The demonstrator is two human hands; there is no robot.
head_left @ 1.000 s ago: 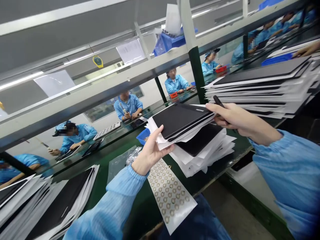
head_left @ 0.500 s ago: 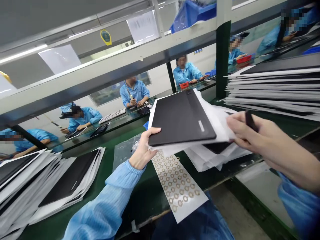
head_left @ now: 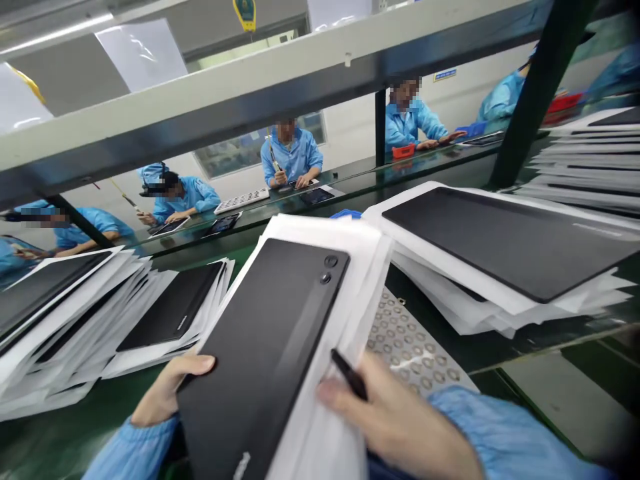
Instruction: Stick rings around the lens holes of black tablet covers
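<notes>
A black tablet back cover (head_left: 265, 347) lies on a white sheet (head_left: 350, 267), and I hold both close in front of me over the green bench. My left hand (head_left: 165, 393) grips the cover's left edge, thumb on top. My right hand (head_left: 395, 420) presses on the sheet at the cover's right side and also holds a thin black pen-like tool (head_left: 349, 375) between its fingers. Under the sheet lies a white strip of small round gold stickers (head_left: 415, 340).
Stacks of black covers layered with white sheets lie at left (head_left: 75, 320), at centre left (head_left: 175, 313) and at right (head_left: 500, 247); a taller stack (head_left: 590, 167) stands at far right. A grey shelf beam (head_left: 250, 100) runs overhead. Several workers in blue sit across the line (head_left: 293, 153).
I have brought the cover and its sheet from the right-hand stack down and towards me. My right hand has moved from the far right to the sheet's near edge.
</notes>
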